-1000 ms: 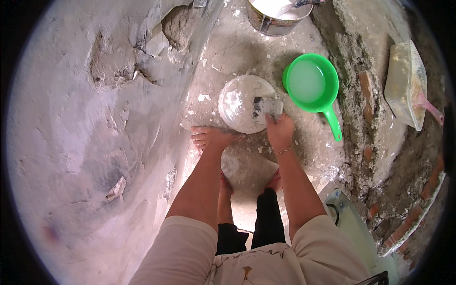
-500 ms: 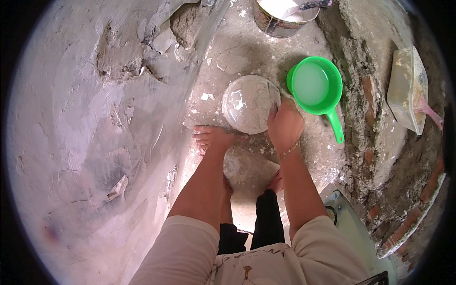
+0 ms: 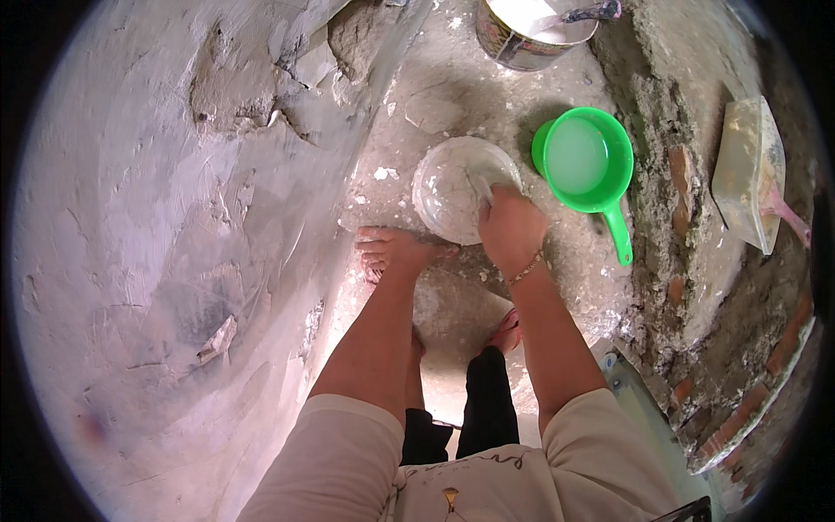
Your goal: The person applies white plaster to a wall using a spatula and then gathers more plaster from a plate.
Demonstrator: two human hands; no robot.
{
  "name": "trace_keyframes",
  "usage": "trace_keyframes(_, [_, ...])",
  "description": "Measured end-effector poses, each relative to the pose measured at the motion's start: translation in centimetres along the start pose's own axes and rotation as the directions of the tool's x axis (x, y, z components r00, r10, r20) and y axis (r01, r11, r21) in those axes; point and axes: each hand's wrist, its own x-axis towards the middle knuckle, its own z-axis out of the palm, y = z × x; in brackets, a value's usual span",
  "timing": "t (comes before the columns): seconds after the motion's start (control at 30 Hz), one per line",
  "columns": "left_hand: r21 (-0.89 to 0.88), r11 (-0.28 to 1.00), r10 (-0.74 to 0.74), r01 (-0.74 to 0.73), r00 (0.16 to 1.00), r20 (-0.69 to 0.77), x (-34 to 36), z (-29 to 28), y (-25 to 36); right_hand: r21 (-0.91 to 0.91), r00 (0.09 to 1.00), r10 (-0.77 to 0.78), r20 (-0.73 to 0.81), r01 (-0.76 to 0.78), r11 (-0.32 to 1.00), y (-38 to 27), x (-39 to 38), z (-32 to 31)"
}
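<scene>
A round, clear plastic bowl (image 3: 444,187), smeared with whitish residue, sits on the stained floor in front of me. My right hand (image 3: 513,228) is closed around a thin, pale, flat tool (image 3: 480,185) that reaches into the bowl's right side; the rest of that tool is hidden by my fingers. At the lower left of the bowl is my left hand (image 3: 397,252), its fingers stretched out to the left and its thumb pointing right, close to the bowl's edge. Right of the bowl stands a green dipper (image 3: 625,165) with cloudy whitish liquid in it, its handle toward me.
At the far end stands a bucket (image 3: 522,54) of white material with a brush-like handle (image 3: 591,12) leaning over its rim. A rough plastered wall (image 3: 174,217) rises at left. A dirty translucent container (image 3: 744,174) with a pinkish handle rests on the broken brick ledge at right.
My right hand has shifted slightly left, bringing the tool from the bowl's right rim further inward. My left hand stays in about the same place. The view has shifted a little.
</scene>
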Motion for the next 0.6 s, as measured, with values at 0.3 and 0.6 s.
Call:
trace_keyframes(0.3, [0.016, 1.0, 0.022, -0.022, 1.0, -0.003, -0.5, -0.1, 0.1, 0.023, 0.999, -0.028, -0.028, 0.029, 0.999, -0.5, -2.3, 0.9])
trace_keyframes(0.6, [-0.017, 1.0, 0.025, -0.026, 0.999, -0.037, 0.3, 0.4, -0.2, 0.035, 0.998, -0.064, 0.001, 0.064, 0.997, -0.4, -3.1, 1.7])
